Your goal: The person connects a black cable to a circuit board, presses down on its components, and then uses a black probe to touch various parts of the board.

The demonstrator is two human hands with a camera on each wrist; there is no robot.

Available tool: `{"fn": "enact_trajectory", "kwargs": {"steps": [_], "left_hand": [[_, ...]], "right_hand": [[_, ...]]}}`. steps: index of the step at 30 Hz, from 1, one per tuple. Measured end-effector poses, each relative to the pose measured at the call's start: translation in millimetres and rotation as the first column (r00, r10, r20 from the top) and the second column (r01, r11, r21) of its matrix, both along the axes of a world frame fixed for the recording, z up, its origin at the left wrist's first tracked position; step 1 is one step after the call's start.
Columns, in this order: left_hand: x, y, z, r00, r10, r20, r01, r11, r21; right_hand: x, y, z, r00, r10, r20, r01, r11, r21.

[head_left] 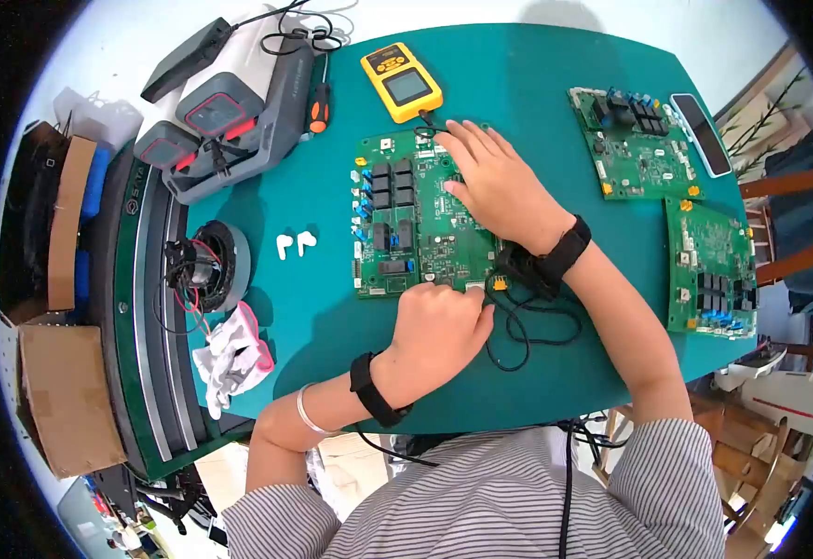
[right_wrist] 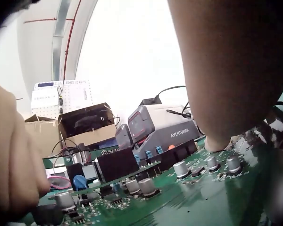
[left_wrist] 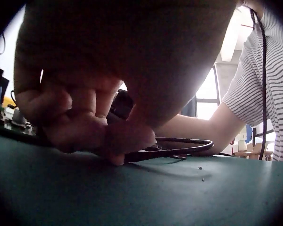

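A large green circuit board point(head_left: 433, 219) with black relays lies on the teal table. My left hand point(head_left: 434, 331) is at its near edge, fingers curled and knuckles up. In the left wrist view, thumb and fingertips meet low over the table, a black cable point(left_wrist: 198, 142) at them; I cannot tell what they hold. My right hand point(head_left: 509, 191) lies over the board's right half, its fingers extended toward the far edge. A fingertip point(right_wrist: 217, 143) comes down near the board's silver capacitors point(right_wrist: 180, 169) in the right wrist view. A yellow handheld meter point(head_left: 402, 82) sits beyond the board, its lead running toward it.
Two more green circuit boards point(head_left: 637, 144) point(head_left: 712, 270) and a phone point(head_left: 702, 135) are at the right. White earbuds point(head_left: 295, 244), a screwdriver point(head_left: 319, 107), gloves point(head_left: 234, 352) and a tape roll point(head_left: 230, 265) lie at the left, below a grey power station point(head_left: 239, 121).
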State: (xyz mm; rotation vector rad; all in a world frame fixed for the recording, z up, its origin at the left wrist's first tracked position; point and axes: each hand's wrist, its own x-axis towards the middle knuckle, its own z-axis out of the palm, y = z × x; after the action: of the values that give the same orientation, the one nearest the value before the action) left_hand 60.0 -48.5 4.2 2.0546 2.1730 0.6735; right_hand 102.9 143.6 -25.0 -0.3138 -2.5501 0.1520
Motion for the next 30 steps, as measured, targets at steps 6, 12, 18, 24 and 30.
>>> {"fn": "enact_trajectory", "kwargs": {"steps": [6,12,18,24,30], "left_hand": [[0.4,-0.2,2.6,1.0,-0.01,0.004,0.01,1.0,0.017],[-0.3,0.5,1.6,1.0,0.007,-0.011,-0.006,0.999,0.04],[-2.4,1.1,-0.1,1.0,-0.003,-0.003,0.003,1.0,0.023],[-2.5,1.2,1.2,1.0,-0.01,0.005,0.009,1.0,0.013],[-1.7,1.3,-1.7,1.0,-0.015,0.009,0.014,0.999,0.042]], "right_hand": [[-0.4,0.8,-0.8,1.0,-0.004,0.006,0.003,0.999,0.041],[-1.1,-0.4,1.6,0.999,-0.045,-0.002,0.045,0.995,0.083],[-3.6,1.4,1.8,0.996,-0.061,-0.062,0.063,0.997,0.033],[-2.0,-0.5,5.1,0.993,-0.107,-0.044,0.109,0.993,0.039],[-0.7,-4.4,5.4,0.993,-0.117,-0.019,0.118,0.992,0.036]]}}
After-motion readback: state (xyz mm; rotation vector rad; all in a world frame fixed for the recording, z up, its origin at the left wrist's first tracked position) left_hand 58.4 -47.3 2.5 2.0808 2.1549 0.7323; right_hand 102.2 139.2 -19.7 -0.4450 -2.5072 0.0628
